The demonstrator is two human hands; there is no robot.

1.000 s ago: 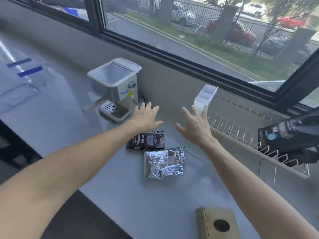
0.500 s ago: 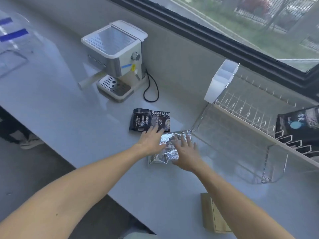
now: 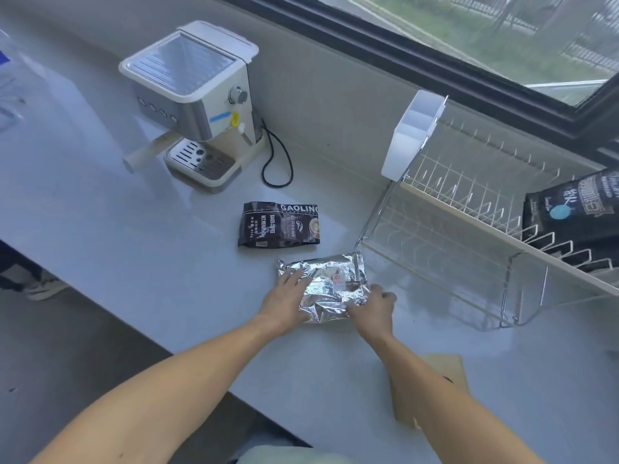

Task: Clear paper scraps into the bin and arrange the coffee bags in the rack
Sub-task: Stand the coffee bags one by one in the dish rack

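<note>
A crinkled silver foil coffee bag [image 3: 331,283] lies flat on the grey counter. My left hand [image 3: 284,301] rests on its left side and my right hand [image 3: 371,304] grips its near right corner, so both hands hold it. Just behind it lies a dark coffee bag [image 3: 279,225] printed GAOLING. A white wire rack [image 3: 469,195] stands to the right, with another dark coffee bag [image 3: 572,209] upright in its slots at the far right.
A white and steel coffee machine [image 3: 194,105] with a black cable stands at the back left. A white plastic holder [image 3: 413,135] hangs on the rack's left end. A brown cardboard box [image 3: 432,390] sits near the front edge, partly behind my right arm.
Both hands came down from the air onto the silver bag and now grip its sides. The view tilted down toward the counter.
</note>
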